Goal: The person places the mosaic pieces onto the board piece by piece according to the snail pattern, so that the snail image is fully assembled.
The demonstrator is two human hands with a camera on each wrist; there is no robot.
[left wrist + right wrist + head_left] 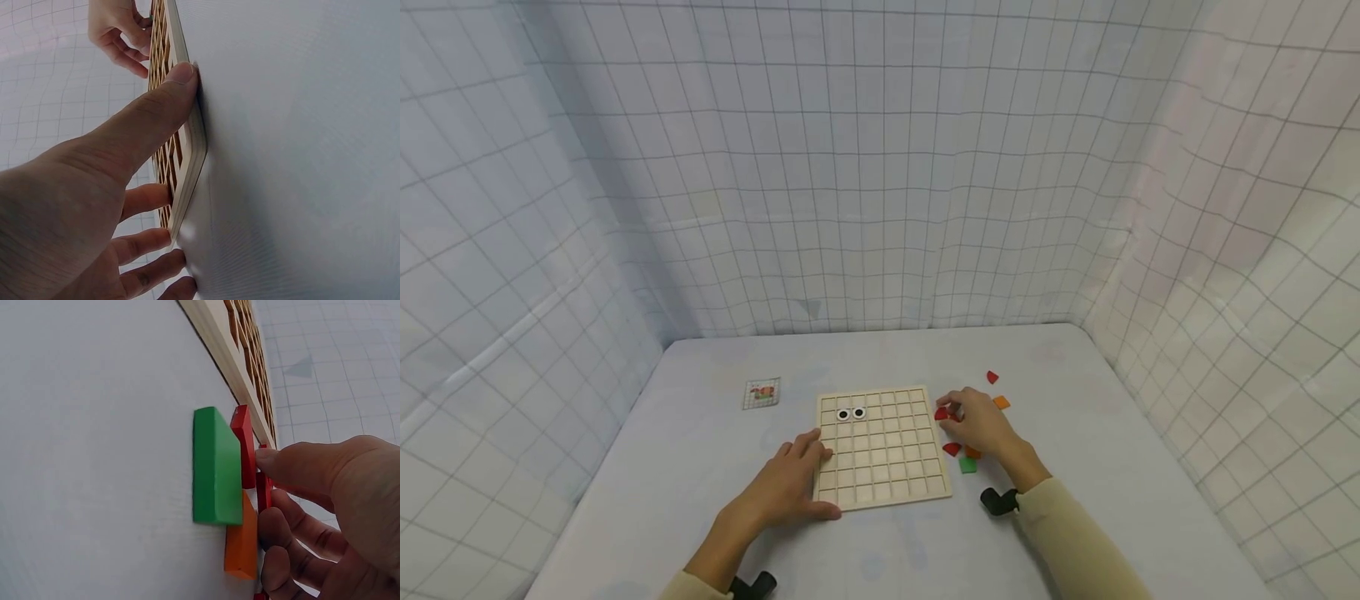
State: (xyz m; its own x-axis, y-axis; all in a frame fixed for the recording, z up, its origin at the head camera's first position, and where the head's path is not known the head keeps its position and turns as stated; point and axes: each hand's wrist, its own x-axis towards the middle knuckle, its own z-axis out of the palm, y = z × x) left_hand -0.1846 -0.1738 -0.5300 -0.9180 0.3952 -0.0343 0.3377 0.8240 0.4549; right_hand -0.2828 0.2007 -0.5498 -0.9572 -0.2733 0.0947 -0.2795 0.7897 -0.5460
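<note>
A pale wooden grid board (883,454) lies on the table, with two eye tiles (851,413) in cells near its upper left. My left hand (790,479) rests along the board's left side, its thumb (153,115) over the near corner and the other fingers spread at the edge. Beside the board's right edge, my right hand (981,421) pinches a small red piece (941,413) between thumb and fingertips. Under and around that hand lie another red piece (244,447), a green square tile (219,469) and an orange piece (242,540). The fingers partly hide the nearby pieces.
A picture card (762,393) in a clear gridded sleeve lies left of the board. Farther back on the right are a red wedge (992,377) and an orange tile (1002,402). Gridded white curtains (880,167) enclose the table's back and sides.
</note>
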